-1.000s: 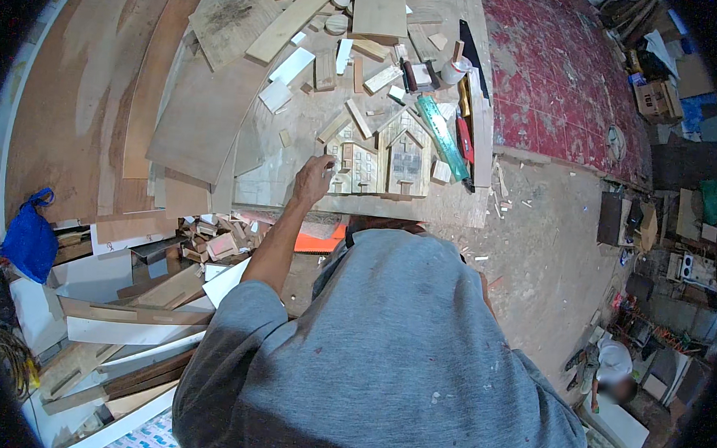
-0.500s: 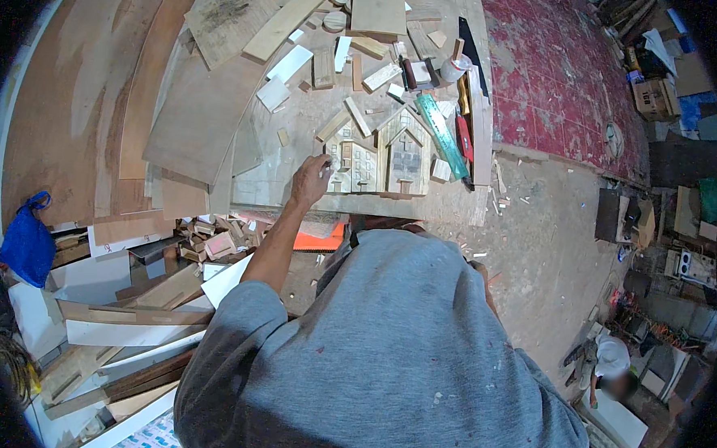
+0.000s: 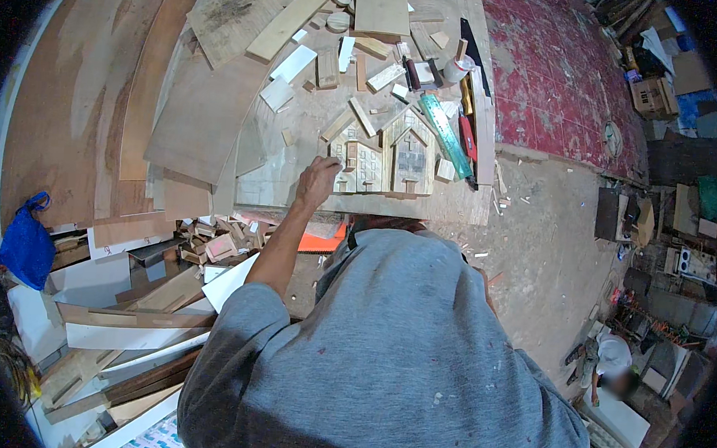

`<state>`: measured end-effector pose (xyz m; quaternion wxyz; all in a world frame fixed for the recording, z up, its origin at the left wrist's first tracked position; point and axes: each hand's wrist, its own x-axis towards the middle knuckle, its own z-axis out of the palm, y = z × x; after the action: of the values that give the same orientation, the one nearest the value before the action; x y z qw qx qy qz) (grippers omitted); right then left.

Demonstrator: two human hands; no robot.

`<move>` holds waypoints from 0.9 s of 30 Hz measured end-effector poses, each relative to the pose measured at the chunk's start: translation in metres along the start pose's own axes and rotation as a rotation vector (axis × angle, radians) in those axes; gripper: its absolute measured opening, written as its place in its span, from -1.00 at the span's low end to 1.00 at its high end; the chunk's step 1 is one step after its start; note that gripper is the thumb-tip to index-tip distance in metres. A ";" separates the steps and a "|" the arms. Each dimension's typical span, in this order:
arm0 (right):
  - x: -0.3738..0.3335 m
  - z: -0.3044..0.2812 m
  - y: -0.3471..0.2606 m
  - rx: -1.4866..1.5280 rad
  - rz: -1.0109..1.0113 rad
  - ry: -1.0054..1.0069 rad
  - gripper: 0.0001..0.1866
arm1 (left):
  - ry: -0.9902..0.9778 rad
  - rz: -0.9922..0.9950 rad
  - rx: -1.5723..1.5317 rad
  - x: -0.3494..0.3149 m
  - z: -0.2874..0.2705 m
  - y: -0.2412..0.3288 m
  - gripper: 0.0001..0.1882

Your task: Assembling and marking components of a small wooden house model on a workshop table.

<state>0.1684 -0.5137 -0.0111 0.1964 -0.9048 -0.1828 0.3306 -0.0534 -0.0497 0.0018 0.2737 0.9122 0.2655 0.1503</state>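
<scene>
My left hand reaches over the near edge of the workbench, fingers closed in a pinch at the left side of a small wooden house model. Whatever its fingertips hold is too small to make out. The model has little window pieces and a strip along one roof slope. Joined at its right stands a second house model with a peaked roof, a cross and a dark grey panel. Loose wooden strips lie just above the left roof. My right hand is hidden by my body; only a bit of that arm shows.
A green ruler, a red-handled tool, a black saw blade and a white cup lie right of the models. Boards cover the bench's left. Wood scraps fill the lower left. Another person is far right.
My left hand has shifted slightly right, its fingertips now at the left house's window side rather than its outer edge. The models lie where they were.
</scene>
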 end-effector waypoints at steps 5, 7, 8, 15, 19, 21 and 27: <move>-0.002 0.003 -0.002 -0.001 -0.003 0.018 -0.65 | -0.053 -0.044 0.028 0.002 -0.002 0.003 -0.87; -0.002 0.004 -0.002 -0.001 -0.005 0.026 -0.65 | -0.027 -0.078 0.017 0.002 -0.002 0.004 -0.85; -0.002 0.004 -0.002 -0.002 -0.006 0.030 -0.65 | -0.026 -0.075 0.015 0.001 -0.004 0.004 -0.85; -0.003 0.008 -0.003 -0.009 -0.011 0.042 -0.64 | 0.118 -0.095 -0.175 -0.002 -0.010 -0.004 -0.81; -0.005 0.009 -0.003 -0.012 -0.014 0.044 -0.64 | 0.044 -0.067 -0.160 0.001 -0.007 -0.012 -0.83; -0.007 0.010 -0.003 -0.012 -0.013 0.048 -0.64 | 0.023 -0.077 -0.155 0.001 -0.004 -0.014 -0.84; -0.012 0.016 0.001 -0.007 -0.003 0.057 -0.64 | -0.013 -0.128 -0.167 0.005 -0.003 -0.010 -0.85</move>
<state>0.1496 -0.5165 -0.0166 0.1988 -0.9143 -0.1799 0.3036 -0.0552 -0.0382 -0.0009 0.3596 0.8683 0.3079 0.1481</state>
